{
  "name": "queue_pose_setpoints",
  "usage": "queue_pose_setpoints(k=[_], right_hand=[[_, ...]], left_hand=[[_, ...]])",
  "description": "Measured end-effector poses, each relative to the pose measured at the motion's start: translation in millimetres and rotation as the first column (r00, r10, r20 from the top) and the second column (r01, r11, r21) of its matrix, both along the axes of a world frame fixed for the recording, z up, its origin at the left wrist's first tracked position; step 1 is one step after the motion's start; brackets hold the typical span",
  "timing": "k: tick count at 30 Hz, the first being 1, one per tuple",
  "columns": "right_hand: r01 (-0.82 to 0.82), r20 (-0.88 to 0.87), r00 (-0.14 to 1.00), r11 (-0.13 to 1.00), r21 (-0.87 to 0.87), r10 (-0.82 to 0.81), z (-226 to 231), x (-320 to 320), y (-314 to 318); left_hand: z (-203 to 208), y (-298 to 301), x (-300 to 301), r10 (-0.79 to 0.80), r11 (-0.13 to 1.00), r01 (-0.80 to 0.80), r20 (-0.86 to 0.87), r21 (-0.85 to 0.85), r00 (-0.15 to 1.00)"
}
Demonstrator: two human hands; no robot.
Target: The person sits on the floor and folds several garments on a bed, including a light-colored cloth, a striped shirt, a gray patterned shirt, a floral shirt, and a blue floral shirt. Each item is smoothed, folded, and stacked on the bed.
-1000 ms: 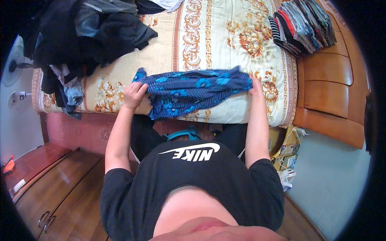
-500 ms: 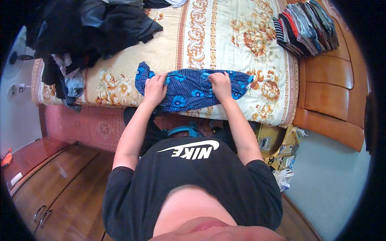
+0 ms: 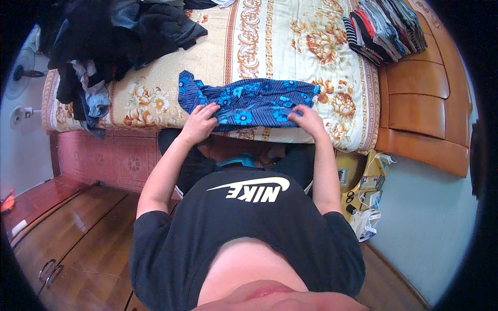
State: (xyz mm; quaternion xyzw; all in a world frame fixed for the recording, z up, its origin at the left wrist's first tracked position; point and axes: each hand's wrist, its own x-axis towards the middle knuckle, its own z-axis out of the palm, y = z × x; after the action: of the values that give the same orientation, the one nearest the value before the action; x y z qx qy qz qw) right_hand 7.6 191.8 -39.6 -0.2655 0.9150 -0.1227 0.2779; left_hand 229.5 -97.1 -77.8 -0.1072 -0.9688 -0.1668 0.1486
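Observation:
A dark blue garment with white stripes and bright blue flowers lies in a long folded strip along the bed's near edge. What kind of garment it is cannot be told. My left hand rests on its near left part, fingers stretched out and slightly apart on the cloth. At the near right part, my right hand pinches the cloth between thumb and fingers. One narrow end of the garment sticks up at the far left.
A flowered bedspread covers the bed. Dark clothes lie heaped at the far left, some hanging over the edge. Folded clothes stand in a row at the far right, against the wooden headboard. A fan is at the left.
Both hands have come nearer to me, and the right one has also moved right. The garment's near side now lies flatter and straighter. The view has shifted slightly.

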Motion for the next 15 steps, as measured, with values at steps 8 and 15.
queue_pose_setpoints(k=[8, 15], right_hand=[[0.177, -0.118, 0.955, 0.842, -0.509, -0.272, -80, 27, 36], [-0.334, -0.408, 0.89, 0.898, -0.287, 0.201, -27, 25, 36]], left_hand=[[-18, 8, -14, 0.407, 0.912, -0.407, 0.256, -0.055, 0.877], [-2, 3, 1, 0.313, 0.935, -0.289, 0.094, -0.204, 0.945]])
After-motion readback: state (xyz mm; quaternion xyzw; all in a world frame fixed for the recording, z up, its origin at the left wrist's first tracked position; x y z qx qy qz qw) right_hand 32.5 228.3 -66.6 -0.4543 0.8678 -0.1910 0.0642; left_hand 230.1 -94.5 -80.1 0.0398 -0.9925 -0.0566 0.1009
